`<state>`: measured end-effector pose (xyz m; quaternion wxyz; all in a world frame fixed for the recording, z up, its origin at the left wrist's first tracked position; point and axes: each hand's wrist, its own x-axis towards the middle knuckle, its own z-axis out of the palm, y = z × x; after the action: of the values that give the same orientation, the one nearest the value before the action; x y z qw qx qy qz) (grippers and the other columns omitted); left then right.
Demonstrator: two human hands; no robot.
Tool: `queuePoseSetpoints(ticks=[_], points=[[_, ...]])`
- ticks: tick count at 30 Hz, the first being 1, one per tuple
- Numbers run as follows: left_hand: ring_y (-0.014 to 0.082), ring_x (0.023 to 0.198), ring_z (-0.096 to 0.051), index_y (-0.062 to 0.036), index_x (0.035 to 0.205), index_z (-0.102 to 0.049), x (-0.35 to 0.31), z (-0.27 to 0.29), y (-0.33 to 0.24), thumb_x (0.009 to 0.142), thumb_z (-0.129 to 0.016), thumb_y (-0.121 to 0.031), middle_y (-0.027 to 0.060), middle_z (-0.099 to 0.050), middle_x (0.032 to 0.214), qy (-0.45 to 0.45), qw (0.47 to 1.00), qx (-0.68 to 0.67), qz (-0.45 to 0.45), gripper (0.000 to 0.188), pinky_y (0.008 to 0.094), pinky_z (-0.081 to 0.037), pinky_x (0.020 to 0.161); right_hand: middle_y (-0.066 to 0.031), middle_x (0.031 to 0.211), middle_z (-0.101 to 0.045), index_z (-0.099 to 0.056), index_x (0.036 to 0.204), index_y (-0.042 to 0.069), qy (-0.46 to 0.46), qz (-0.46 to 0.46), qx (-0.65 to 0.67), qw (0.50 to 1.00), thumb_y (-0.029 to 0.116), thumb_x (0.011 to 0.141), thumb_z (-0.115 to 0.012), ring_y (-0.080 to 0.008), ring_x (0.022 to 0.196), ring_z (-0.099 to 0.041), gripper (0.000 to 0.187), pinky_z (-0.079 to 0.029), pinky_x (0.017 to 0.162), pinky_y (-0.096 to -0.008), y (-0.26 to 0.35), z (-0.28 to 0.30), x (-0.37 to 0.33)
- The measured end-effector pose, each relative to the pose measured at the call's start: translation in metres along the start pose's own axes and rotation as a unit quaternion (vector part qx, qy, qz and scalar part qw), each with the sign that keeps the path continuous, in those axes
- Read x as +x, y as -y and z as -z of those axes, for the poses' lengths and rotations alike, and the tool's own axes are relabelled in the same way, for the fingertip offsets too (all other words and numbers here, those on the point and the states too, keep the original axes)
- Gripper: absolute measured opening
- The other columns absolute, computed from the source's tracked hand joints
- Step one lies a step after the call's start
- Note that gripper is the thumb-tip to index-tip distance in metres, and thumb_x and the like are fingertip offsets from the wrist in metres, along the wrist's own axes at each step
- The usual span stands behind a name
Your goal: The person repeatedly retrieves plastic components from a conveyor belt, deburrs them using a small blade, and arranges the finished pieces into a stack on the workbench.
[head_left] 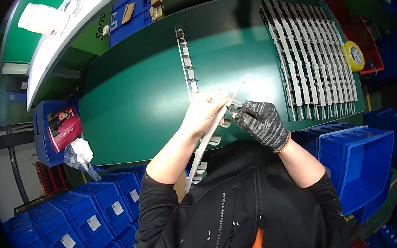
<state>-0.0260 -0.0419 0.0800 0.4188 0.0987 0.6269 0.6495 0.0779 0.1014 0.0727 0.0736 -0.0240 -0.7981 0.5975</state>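
Note:
My bare left hand is closed around a long light-grey plastic strip with rounded tabs along one side. The strip slants from beside my body up over the table's near edge. My right hand, in a dark grey knitted glove, pinches close to the strip's upper part, beside the left fingertips. What sits between its fingers is too small and covered to make out. A thin pale tip sticks out beyond both hands. Another grey strip with tabs lies lengthwise on the green table, just beyond my left hand.
Several grey strips lie side by side at the table's right, near a yellow tape roll and a red bin. Blue crates stand lower left, another blue crate lower right. A pink bag rests at the left edge.

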Motion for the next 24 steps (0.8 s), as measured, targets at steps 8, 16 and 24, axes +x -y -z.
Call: queuePoseSetpoints(ticks=[8,16,24], points=[[0.0046,0.049,-0.049,-0.002,0.079,-0.06,-0.001,-0.008,-0.009,0.086,-0.054,-0.026,-0.0002,-0.054,0.063,-0.031,0.999,0.032,-0.011,0.025,0.0188,-0.044,0.044,-0.011,0.061,-0.054,-0.06,0.077,0.001,-0.109,-0.061,0.067,0.99,0.013,0.08,-0.059,-0.0182,0.05,-0.05,0.012,-0.04,0.05,-0.0299,-0.008,-0.006,-0.002],[0.0076,0.048,-0.053,-0.0012,0.081,-0.062,-0.002,-0.009,-0.004,0.084,-0.057,-0.017,0.002,-0.056,0.056,-0.113,0.874,0.39,-0.265,0.017,0.0231,-0.041,0.046,0.0,0.061,-0.054,-0.061,0.087,0.002,0.006,-0.236,0.32,0.917,0.016,0.082,-0.059,-0.0054,0.051,-0.046,0.015,-0.037,0.047,-0.0215,0.003,0.011,0.008],[0.0207,0.053,-0.057,-0.0104,0.077,-0.062,-0.012,0.014,-0.03,0.081,-0.058,-0.026,0.0067,-0.058,0.062,-0.158,0.789,0.533,-0.262,0.017,0.0293,-0.044,0.05,0.0008,0.068,-0.056,-0.058,0.085,0.003,-0.082,-0.153,0.304,0.937,0.012,0.085,-0.052,-0.0057,0.054,-0.047,0.011,-0.038,0.049,-0.0209,-0.004,-0.011,0.012]])
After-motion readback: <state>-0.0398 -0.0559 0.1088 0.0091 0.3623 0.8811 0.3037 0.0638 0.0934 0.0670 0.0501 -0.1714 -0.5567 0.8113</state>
